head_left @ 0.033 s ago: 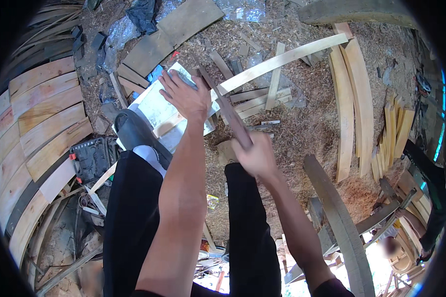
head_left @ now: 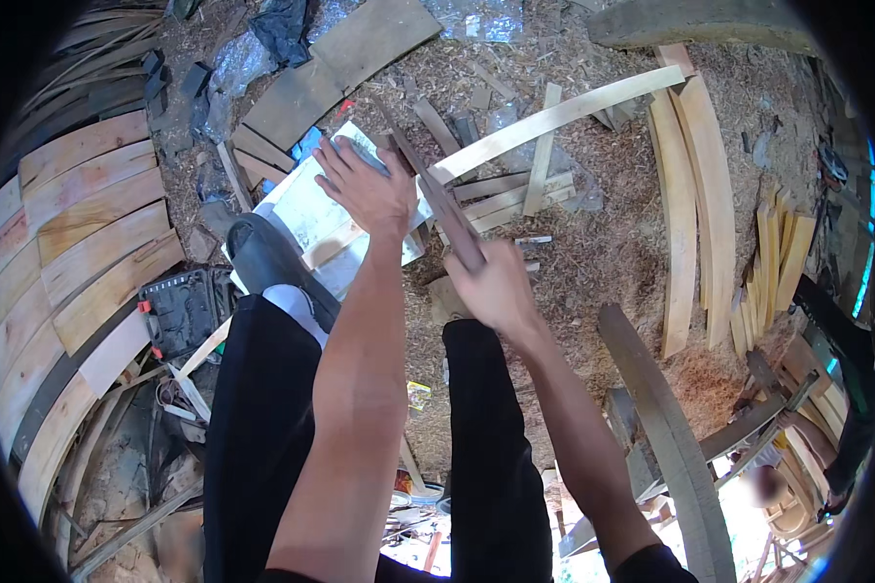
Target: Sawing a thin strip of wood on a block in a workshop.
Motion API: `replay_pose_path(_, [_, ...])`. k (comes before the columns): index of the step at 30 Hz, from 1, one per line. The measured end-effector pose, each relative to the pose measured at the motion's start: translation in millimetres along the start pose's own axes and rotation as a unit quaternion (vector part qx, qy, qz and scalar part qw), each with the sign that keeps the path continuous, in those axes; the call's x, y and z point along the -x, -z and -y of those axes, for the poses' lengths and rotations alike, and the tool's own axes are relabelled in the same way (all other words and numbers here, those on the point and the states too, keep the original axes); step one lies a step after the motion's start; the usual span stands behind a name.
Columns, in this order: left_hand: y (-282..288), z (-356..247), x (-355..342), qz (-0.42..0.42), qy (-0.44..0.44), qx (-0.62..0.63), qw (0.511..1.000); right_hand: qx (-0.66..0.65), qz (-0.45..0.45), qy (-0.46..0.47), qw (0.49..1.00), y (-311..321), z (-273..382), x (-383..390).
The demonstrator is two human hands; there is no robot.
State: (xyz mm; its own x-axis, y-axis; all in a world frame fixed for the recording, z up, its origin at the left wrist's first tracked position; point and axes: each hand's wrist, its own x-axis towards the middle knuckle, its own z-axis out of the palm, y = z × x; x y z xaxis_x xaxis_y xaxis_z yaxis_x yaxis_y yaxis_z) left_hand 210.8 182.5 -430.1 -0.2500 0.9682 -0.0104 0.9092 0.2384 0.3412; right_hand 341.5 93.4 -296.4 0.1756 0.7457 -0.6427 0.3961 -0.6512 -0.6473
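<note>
My left hand (head_left: 367,187) is pressed flat with fingers spread, over a long pale wooden strip (head_left: 554,117) and the white board (head_left: 297,209) beneath it. A dark sandal (head_left: 262,255) on my left foot rests on the board's near left side. My right hand (head_left: 494,290) is wrapped round the near end of a long narrow brown tool, which looks like a saw (head_left: 444,209) seen from above. It crosses the strip just right of my left hand. Where its edge meets the wood is hidden. The strip's far end reaches toward the upper right.
Curved planks (head_left: 688,214) and shorter pale pieces (head_left: 774,257) lie at right. Stacked boards (head_left: 97,223) fill the left, beside a black tool case (head_left: 180,309). A curved beam (head_left: 661,428) stands near my right arm. Another person's dark sleeve (head_left: 846,360) shows at the right edge.
My right hand and the saw have shifted slightly left and away from me. My left hand and the pale strip stay in place.
</note>
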Motion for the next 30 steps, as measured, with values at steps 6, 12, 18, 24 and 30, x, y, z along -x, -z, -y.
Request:
replay_pose_path(6, [0,-2,1,-0.008,-0.013,0.000,1.000,-0.001,0.021,-0.011,1.000,-5,5,-26])
replay_pose_path(12, [3,8,2,-0.014,-0.006,-0.008,1.000,-0.026,-0.017,0.039,0.999,8,-19,73])
replay_pose_path(18, [-1,1,4,-0.011,-0.008,-0.008,1.000,-0.009,0.040,-0.087,0.995,36,-34,121])
replay_pose_path(24, [-2,5,0,-0.005,-0.003,-0.016,1.000,0.016,-0.009,0.029,0.999,-11,-9,1])
replay_pose_path(30, [1,0,-1,0.006,-0.002,0.006,1.000,0.023,-0.023,0.011,0.999,-16,11,-37])
